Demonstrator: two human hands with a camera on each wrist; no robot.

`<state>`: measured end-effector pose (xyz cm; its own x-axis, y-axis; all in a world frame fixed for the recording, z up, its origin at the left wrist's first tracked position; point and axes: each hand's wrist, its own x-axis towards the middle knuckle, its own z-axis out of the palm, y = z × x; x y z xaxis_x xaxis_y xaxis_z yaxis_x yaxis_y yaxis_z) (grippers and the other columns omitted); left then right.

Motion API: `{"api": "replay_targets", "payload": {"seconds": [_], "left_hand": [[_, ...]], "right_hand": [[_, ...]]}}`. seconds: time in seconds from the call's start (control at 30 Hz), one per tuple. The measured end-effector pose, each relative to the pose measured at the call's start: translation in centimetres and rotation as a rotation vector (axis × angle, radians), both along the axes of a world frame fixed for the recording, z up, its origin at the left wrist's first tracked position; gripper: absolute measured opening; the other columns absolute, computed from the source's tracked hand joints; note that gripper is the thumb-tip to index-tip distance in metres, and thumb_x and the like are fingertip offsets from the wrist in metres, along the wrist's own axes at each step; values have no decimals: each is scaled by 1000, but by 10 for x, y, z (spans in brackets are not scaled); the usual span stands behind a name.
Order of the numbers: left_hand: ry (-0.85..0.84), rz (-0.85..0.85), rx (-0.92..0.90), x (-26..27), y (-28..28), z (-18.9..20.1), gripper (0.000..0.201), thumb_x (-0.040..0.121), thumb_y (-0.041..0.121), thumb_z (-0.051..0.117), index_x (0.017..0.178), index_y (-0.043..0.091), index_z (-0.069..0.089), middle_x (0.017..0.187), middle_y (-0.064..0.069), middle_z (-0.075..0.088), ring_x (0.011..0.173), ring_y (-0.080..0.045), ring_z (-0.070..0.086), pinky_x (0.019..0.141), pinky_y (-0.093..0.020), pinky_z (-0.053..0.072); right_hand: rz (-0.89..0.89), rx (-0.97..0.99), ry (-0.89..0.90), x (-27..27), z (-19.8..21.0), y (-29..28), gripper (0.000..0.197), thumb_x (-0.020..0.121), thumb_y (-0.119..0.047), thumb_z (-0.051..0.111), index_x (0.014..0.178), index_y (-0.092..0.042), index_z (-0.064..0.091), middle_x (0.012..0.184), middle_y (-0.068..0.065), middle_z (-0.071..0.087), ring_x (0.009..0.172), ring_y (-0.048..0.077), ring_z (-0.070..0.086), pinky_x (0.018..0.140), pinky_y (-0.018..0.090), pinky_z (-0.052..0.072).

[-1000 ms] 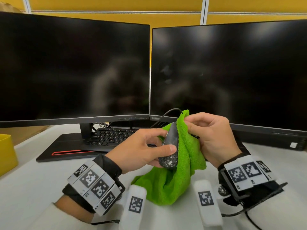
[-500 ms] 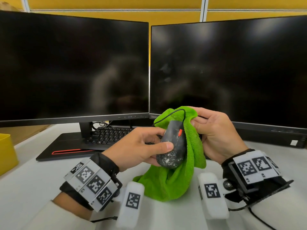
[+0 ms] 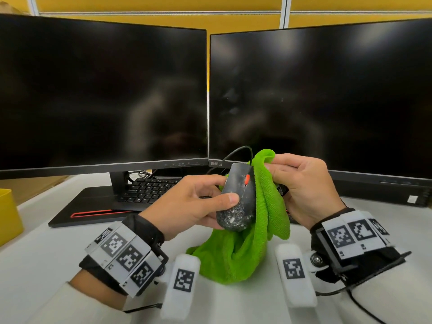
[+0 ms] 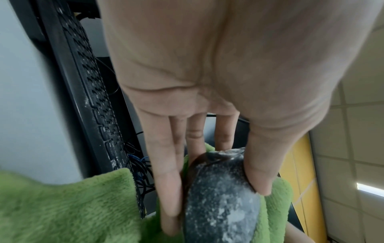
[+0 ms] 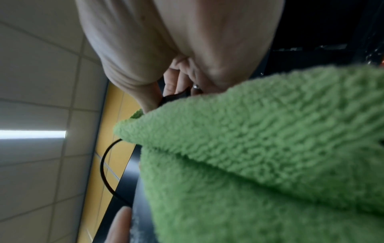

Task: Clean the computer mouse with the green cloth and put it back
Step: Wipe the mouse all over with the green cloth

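Observation:
A black wired computer mouse (image 3: 238,197) with a red scroll wheel and white dusty smears on its rear is held above the desk. My left hand (image 3: 196,202) grips it, thumb on top and fingers underneath; the same mouse (image 4: 220,205) fills the lower left wrist view. The green cloth (image 3: 254,232) hangs beside and below the mouse, its lower end on the desk. My right hand (image 3: 301,188) grips the cloth's upper fold against the mouse's right side. In the right wrist view the green cloth (image 5: 259,148) covers most of the frame and hides the fingertips.
Two dark monitors (image 3: 102,99) stand side by side behind the hands. A black keyboard (image 3: 149,188) lies under the left monitor on its stand base. A yellow bin (image 3: 9,216) sits at the left edge. The mouse cable (image 3: 236,153) loops up toward the monitors.
My left hand has turned the mouse so its top with the red wheel faces up. My right hand has slid the cloth from over the mouse to its right side.

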<state>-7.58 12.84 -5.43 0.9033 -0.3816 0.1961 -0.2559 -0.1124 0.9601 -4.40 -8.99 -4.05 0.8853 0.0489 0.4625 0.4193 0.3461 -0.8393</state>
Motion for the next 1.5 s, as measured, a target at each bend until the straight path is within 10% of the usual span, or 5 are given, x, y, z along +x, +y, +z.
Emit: {"api": "replay_targets", "payload": {"seconds": [0.47, 0.67, 0.97, 1.2, 1.5], "left_hand": [[2, -31, -9, 1, 0, -2, 39, 91, 26, 70, 129, 17, 71, 120, -23, 76, 109, -47, 73, 91, -52, 63], [7, -12, -48, -1, 0, 1, 40, 87, 28, 71, 125, 18, 74, 115, -20, 78, 93, -31, 76, 76, -36, 65], [-8, -32, -12, 1, -4, -3, 40, 92, 27, 70, 131, 17, 70, 121, -22, 76, 111, -49, 72, 93, -58, 61], [5, -1, -75, -2, -1, 2, 37, 87, 29, 70, 123, 19, 76, 118, -22, 77, 96, -36, 72, 76, -39, 65], [-4, -15, -17, 1, -4, -1, 40, 90, 26, 71, 130, 17, 71, 121, -23, 75, 112, -49, 71, 90, -51, 64]], "right_hand": [[31, -46, 33, 1, -6, 4, 30, 71, -7, 77, 96, 8, 76, 82, 21, 78, 72, 27, 75, 70, 39, 64], [58, -45, 32, 1, -6, 2, 30, 81, -4, 69, 107, 9, 73, 97, 27, 76, 88, 34, 73, 88, 49, 61], [28, -30, 14, 1, -6, 3, 30, 66, -11, 81, 90, 6, 77, 76, 16, 78, 65, 23, 74, 63, 34, 62], [84, -14, 23, 1, -9, 1, 39, 76, -10, 73, 110, 8, 73, 103, 28, 76, 91, 34, 74, 84, 43, 63], [30, -19, 10, 1, -7, 4, 33, 56, -17, 86, 83, 0, 79, 79, 19, 78, 68, 25, 75, 67, 35, 61]]}}
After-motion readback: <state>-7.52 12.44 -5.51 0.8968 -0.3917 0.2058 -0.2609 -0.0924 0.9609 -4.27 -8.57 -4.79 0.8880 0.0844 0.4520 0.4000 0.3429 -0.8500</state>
